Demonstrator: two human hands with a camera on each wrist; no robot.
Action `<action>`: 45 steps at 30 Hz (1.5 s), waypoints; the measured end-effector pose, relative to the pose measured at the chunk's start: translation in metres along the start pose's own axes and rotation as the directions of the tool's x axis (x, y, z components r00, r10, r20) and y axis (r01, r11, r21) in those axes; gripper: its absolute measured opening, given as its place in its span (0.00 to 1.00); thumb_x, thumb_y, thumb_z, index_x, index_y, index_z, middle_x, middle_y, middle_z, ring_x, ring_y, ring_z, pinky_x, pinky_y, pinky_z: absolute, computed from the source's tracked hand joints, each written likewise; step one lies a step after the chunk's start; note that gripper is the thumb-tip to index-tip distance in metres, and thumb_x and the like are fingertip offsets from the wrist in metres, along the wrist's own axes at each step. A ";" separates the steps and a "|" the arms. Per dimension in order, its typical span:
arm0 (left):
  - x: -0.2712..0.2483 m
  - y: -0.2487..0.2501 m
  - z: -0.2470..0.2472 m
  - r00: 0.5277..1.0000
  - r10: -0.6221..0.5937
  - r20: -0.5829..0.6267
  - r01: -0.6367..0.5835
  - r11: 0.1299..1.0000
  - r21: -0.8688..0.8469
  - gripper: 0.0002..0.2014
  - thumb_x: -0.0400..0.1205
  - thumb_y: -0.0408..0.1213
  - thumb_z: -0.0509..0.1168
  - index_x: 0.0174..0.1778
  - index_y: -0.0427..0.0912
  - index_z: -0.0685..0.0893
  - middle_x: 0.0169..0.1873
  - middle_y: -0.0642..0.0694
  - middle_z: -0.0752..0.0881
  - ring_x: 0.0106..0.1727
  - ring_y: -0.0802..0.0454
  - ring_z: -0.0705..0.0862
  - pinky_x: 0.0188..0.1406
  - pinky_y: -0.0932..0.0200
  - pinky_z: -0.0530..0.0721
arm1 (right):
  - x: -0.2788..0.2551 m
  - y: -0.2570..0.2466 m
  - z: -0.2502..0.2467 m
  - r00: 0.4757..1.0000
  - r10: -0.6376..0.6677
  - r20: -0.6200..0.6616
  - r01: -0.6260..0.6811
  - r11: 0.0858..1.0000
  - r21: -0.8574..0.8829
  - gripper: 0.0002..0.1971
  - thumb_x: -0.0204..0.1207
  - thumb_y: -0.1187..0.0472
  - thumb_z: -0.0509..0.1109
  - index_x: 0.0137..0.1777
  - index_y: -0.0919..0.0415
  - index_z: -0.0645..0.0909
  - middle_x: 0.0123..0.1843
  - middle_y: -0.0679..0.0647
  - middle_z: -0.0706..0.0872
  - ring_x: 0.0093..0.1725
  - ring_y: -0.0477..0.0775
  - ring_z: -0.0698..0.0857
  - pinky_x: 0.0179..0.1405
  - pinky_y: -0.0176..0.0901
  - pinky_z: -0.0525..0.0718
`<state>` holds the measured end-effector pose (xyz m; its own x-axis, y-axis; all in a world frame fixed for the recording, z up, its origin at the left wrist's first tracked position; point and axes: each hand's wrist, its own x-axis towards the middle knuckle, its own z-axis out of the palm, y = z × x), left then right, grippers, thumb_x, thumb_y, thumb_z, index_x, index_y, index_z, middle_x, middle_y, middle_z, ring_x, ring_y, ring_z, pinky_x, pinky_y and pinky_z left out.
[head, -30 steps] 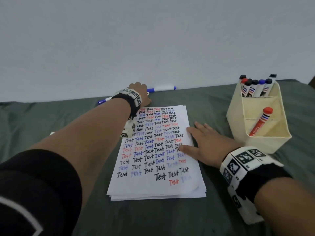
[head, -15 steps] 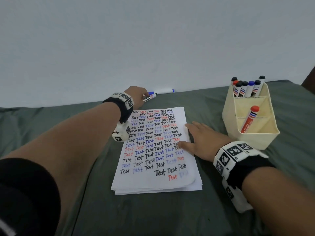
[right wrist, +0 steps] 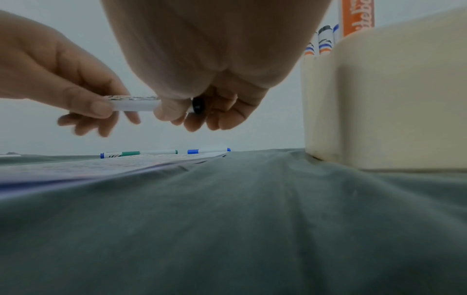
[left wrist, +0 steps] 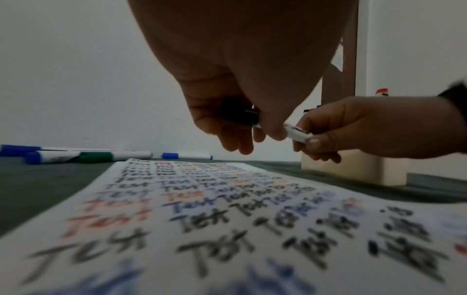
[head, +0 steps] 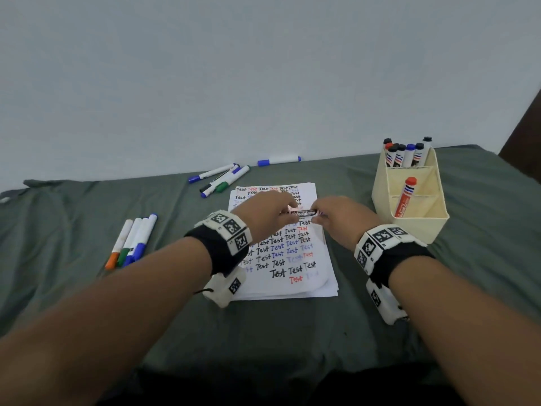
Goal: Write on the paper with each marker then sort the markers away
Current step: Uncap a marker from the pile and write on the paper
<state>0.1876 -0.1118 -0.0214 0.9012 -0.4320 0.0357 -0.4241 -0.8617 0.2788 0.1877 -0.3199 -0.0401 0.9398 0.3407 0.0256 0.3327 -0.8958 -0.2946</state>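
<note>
Both hands hold one white marker [head: 301, 213] level above the upper half of the paper [head: 281, 268], which is covered with rows of "Test". My left hand [head: 278, 212] grips its black-capped end [left wrist: 237, 116]. My right hand [head: 323, 215] pinches the other end of the barrel [left wrist: 297, 134]; the right wrist view shows a black tip [right wrist: 198, 105] in that hand. A cream organizer [head: 409, 230] stands right of the paper, with several markers [head: 405, 155] in its back compartment and one red marker [head: 405, 197] leaning further forward.
Several loose markers [head: 222, 180] lie behind the paper, and a blue-capped one [head: 278, 161] lies against the wall. Another row of markers [head: 131, 241] lies on the grey-green cloth [head: 292, 332] at the left.
My left hand has come back from the far markers with one marker. My right hand has lifted off the paper and taken the marker's other end.
</note>
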 end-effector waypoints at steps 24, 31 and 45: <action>-0.097 -0.105 -0.028 0.879 -0.476 0.032 0.465 0.871 0.158 0.09 0.85 0.32 0.64 0.61 0.40 0.78 0.56 0.40 0.86 0.55 0.42 0.84 0.53 0.54 0.77 | -0.001 -0.005 0.005 0.998 -0.049 0.035 0.050 0.998 -0.027 0.13 0.87 0.47 0.64 0.64 0.53 0.79 0.56 0.52 0.86 0.50 0.53 0.82 0.45 0.47 0.75; -0.097 -0.126 -0.029 0.899 -0.427 0.102 0.395 0.888 0.238 0.19 0.82 0.30 0.70 0.69 0.43 0.83 0.57 0.44 0.88 0.61 0.46 0.84 0.58 0.59 0.75 | 0.000 -0.003 0.006 0.999 -0.030 0.009 0.030 1.000 -0.003 0.14 0.87 0.46 0.63 0.66 0.51 0.79 0.59 0.51 0.86 0.52 0.53 0.82 0.47 0.47 0.76; -0.086 -0.045 -0.007 0.973 -0.218 0.078 0.181 0.925 0.334 0.34 0.78 0.74 0.55 0.78 0.62 0.72 0.79 0.52 0.72 0.80 0.46 0.68 0.77 0.37 0.69 | -0.006 0.001 0.005 0.990 -0.103 -0.092 0.106 0.994 0.027 0.22 0.91 0.53 0.55 0.84 0.38 0.65 0.67 0.58 0.86 0.58 0.61 0.85 0.55 0.52 0.84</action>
<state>0.1296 -0.0336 -0.0303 0.9622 -0.2529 -0.1008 -0.2593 -0.9642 -0.0561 0.1821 -0.3210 -0.0452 0.9035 0.4039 0.1436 0.4286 -0.8464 -0.3162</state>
